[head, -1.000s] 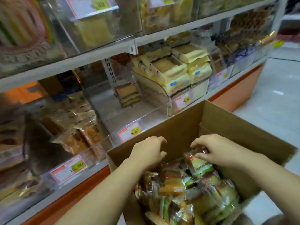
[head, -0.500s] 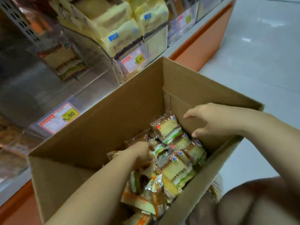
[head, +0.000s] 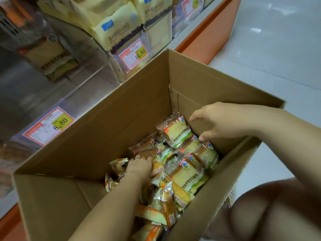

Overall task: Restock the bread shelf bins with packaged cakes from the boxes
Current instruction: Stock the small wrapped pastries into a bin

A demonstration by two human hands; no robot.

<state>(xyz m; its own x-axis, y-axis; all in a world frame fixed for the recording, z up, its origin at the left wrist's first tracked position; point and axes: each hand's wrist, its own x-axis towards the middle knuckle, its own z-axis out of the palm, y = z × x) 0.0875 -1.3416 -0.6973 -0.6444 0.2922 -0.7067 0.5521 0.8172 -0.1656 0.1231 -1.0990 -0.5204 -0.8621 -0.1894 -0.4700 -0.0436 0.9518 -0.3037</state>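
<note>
Currently | cardboard box (head: 104,127): packaged cakes (head: 177,133) heaped inside | our left hand (head: 139,167) among them, grasp unclear | our right hand (head: 220,121) released, on flap (head: 182,106)

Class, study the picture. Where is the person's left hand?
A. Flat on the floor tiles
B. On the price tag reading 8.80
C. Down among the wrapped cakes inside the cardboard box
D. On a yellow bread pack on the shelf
C: the left hand reaches down among the packaged cakes inside the cardboard box, while the right hand is at the box's inner flap.
</note>
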